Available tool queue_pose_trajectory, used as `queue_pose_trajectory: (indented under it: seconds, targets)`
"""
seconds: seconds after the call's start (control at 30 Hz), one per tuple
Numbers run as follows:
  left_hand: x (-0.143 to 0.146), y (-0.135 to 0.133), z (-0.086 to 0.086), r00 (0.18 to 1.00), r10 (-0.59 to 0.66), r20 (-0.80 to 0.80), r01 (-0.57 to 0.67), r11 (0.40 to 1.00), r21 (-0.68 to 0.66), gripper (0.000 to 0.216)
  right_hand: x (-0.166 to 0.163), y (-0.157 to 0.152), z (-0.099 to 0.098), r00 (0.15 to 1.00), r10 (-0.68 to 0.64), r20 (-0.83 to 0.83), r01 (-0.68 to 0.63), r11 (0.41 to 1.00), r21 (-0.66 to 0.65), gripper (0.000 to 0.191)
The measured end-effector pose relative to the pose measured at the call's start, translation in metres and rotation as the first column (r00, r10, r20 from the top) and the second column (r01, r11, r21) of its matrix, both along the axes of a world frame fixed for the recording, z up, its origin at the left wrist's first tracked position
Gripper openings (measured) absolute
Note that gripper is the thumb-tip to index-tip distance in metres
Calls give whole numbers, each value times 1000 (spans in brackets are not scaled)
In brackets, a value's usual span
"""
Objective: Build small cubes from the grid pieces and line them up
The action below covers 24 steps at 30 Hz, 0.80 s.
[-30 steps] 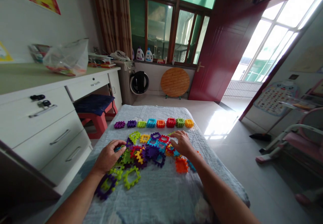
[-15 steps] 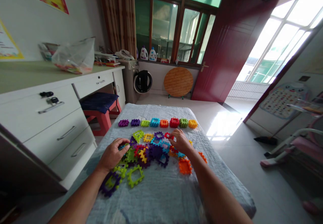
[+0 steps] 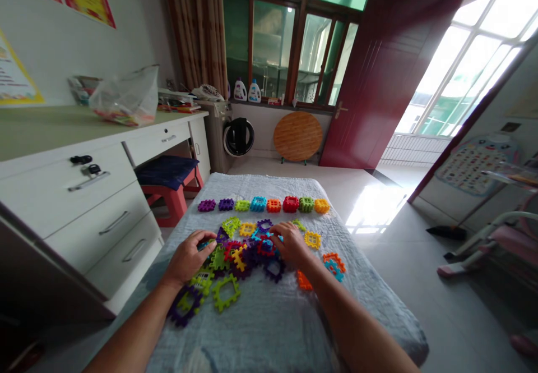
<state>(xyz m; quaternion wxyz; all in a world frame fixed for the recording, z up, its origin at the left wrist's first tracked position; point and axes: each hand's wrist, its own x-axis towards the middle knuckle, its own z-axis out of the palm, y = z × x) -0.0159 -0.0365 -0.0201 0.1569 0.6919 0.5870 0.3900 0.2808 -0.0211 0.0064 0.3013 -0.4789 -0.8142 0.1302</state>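
Bright plastic interlocking building tiles with notched edges lie in a loose pile on the cloth-covered table [image 3: 269, 328]. My left hand [image 3: 189, 258] rests at the pile's left side, its thumb and fingers closed around a teal tile [image 3: 203, 245] that is mostly hidden. Over the pile's middle, my right hand [image 3: 291, 243] pinches a red tile [image 3: 264, 246]. A green square frame [image 3: 226, 293] and a purple frame [image 3: 185, 305] lie nearest me. To the right of my right hand are a yellow window tile [image 3: 312, 239] and a blue tile [image 3: 334, 270] against an orange one.
Along the table's far part stands a row of assembled blocks, among them a red block [image 3: 291, 203] and a yellow block [image 3: 321, 206]. A red stool [image 3: 172, 199] and a white desk [image 3: 101, 205] are on the left. Beyond are a washing machine [image 3: 218, 132] and a door [image 3: 357, 81].
My right hand has moved left and nearer, bringing the red tile over the pile's middle. The yellow window tile on the right is now uncovered. My left hand stays in place.
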Motion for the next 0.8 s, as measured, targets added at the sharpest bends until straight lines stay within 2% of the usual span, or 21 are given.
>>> queue_pose_trajectory:
  seconds: [0.07,0.2,0.33,0.47,0.57,0.63,0.7,0.8]
  targets:
    - [0,0,0,1000,1,-2,-1,1000,-2,31,0,-2,3,996,-21,84,17,999,50,18]
    - [0,-1,0,1000,5,-1,-5,1000,1,31,-1,-9,6,980,38,196,-45,998,35,40]
    - [0,0,0,1000,3,-4,-3,1000,11,30,-5,-10,3,970,77,229,-78,997,-3,39]
    - [-1,1,-2,1000,1,-9,-1,1000,5,29,3,-1,3,988,52,144,-52,999,-4,53]
    - [-1,1,-3,1000,7,-10,-7,1000,2,29,23,8,10,998,46,-48,-45,999,31,58]
    - [-1,1,-3,1000,8,-10,-8,1000,7,29,39,12,16,990,25,-138,-24,1000,8,59]
    - [-1,1,-3,1000,7,-9,-7,1000,11,29,52,12,20,992,-9,-124,2,998,-57,55]
    - [-1,1,-3,1000,1,-6,-1,1000,17,29,61,8,23,1000,-20,3,20,992,-128,45]
